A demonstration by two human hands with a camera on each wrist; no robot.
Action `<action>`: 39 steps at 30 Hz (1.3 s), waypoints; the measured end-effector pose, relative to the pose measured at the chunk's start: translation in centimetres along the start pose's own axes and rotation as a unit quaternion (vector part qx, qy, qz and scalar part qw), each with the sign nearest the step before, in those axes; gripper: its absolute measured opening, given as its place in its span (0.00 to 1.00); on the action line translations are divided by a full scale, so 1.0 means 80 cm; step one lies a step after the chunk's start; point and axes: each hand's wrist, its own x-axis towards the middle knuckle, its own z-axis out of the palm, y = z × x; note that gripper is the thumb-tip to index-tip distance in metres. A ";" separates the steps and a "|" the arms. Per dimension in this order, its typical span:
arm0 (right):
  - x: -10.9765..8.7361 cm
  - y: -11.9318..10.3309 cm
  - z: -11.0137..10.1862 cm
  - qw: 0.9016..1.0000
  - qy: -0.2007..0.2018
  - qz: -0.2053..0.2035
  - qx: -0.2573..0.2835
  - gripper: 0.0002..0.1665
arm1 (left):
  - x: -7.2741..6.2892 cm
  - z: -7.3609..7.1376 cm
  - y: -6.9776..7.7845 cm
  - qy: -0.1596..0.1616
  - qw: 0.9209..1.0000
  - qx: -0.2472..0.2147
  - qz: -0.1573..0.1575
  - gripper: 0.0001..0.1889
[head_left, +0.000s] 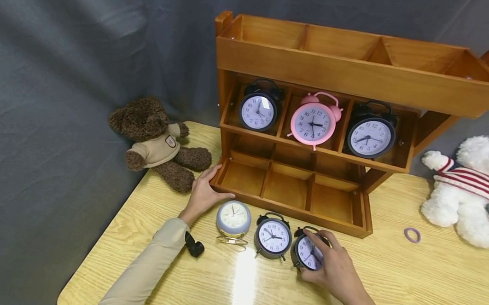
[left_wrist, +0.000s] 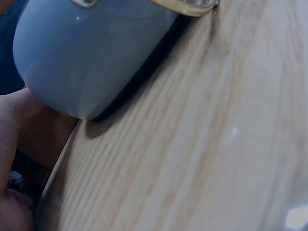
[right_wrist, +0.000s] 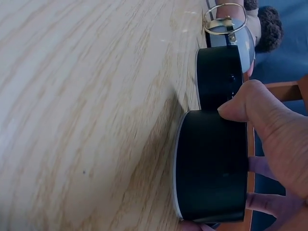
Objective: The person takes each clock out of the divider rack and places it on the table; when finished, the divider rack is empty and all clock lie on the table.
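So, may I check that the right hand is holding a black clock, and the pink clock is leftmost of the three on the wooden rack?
Not quite: the pink clock is the middle one on the wooden rack, as the head view shows. The right hand does hold a black clock.

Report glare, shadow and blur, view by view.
Head: white glare streaks the pale wooden table, and a bright patch hits the leftmost shelved black round alarm clock; left wrist: the table looks soft, with glare lower right; right wrist: a shadow darkens the table beside the hand-held black round alarm clock.
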 end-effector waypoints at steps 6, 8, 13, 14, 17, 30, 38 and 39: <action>0.001 0.000 0.001 1.000 -0.007 0.002 0.007 0.52 | 0.001 -0.002 0.000 0.003 1.000 0.004 0.003 0.52; 0.000 0.001 -0.002 1.000 -0.007 0.003 0.019 0.54 | 0.001 -0.002 -0.001 0.004 1.000 0.005 0.004 0.52; 0.002 0.003 -0.033 0.998 0.024 0.014 0.053 0.61 | 0.002 -0.003 -0.001 0.001 1.000 0.003 0.005 0.51; 0.004 0.003 -0.042 0.998 0.039 0.012 0.056 0.61 | 0.002 -0.003 -0.001 0.000 1.000 0.004 0.006 0.51; 0.014 0.005 -0.070 0.993 0.101 -0.005 0.054 0.65 | 0.002 -0.004 0.000 0.002 1.000 0.004 0.006 0.52; 0.101 0.022 -0.165 0.936 0.330 -0.103 0.071 0.65 | -0.002 -0.001 -0.002 -0.006 1.000 -0.002 -0.003 0.52; 0.165 0.038 -0.182 0.944 0.315 -0.074 0.064 0.66 | -0.004 0.001 0.001 -0.001 1.000 -0.004 0.003 0.51; 0.170 0.040 -0.181 0.948 0.304 -0.062 0.068 0.65 | -0.005 0.001 0.000 -0.002 1.000 -0.003 0.002 0.51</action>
